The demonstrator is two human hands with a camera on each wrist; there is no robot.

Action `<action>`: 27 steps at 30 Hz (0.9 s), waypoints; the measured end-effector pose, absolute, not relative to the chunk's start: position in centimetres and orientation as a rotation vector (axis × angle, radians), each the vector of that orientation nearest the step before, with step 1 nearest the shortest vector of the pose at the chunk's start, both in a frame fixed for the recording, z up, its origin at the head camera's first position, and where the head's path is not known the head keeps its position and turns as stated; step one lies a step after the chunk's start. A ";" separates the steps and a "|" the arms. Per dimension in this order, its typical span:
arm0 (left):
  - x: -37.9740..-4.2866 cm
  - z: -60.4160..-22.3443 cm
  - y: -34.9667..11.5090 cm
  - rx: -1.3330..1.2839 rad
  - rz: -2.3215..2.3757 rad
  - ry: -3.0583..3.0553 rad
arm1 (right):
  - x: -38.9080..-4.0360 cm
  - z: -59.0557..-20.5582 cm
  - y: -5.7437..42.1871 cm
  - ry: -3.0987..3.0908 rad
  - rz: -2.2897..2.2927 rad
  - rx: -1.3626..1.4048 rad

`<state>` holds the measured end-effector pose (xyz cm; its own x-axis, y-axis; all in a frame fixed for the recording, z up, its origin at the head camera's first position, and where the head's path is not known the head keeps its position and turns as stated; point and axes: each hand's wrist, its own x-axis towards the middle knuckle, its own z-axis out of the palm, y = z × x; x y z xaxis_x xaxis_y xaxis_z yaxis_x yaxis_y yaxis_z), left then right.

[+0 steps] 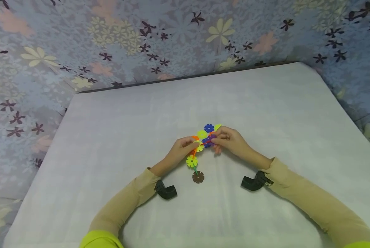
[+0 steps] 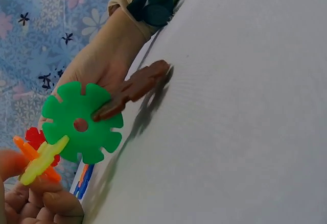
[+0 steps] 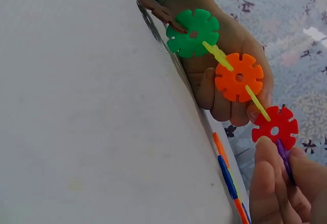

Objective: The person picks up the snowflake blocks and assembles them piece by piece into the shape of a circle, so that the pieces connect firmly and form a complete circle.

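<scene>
A chain of notched interlocking discs hangs between both hands. From its low end it runs through a brown disc [image 1: 198,177], a green disc [image 2: 76,140], a yellow disc [image 1: 192,161], an orange disc [image 3: 228,83], a second yellow disc [image 1: 199,147] and a red disc [image 3: 286,124] to a purple disc [image 3: 283,160]. My left hand [image 1: 182,150] pinches the chain at the second yellow disc, beside the orange one. With thumb and fingers, my right hand [image 1: 233,139] pinches the purple disc, which is slotted into the red one.
Behind the hands, more joined discs lie on the white-covered table [image 1: 126,120], among them a blue disc [image 1: 208,128] and a yellow-green disc [image 1: 202,134]. Black wrist mounts [image 1: 165,190] jut from both sleeves close above the tabletop. A flower-patterned wall [image 1: 178,41] borders the far edge.
</scene>
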<state>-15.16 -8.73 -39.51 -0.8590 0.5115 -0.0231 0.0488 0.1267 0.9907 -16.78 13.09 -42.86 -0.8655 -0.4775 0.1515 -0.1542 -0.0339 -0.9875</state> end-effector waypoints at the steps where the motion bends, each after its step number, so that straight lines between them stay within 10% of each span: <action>1: -15.2 -39.5 -8.6 0.539 1.793 2.034 | -16.7 -42.8 13.2 2.015 -1.969 -0.678; 27: -16.7 -42.0 -10.5 0.598 1.893 2.027 | -17.3 -40.8 10.1 2.740 -1.385 -0.923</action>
<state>-16.69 -10.55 -42.05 -0.8670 0.4946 0.0608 0.0943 0.0431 0.9946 -17.28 10.06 -40.84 -0.8324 -0.4635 0.3039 -0.5195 0.4615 -0.7191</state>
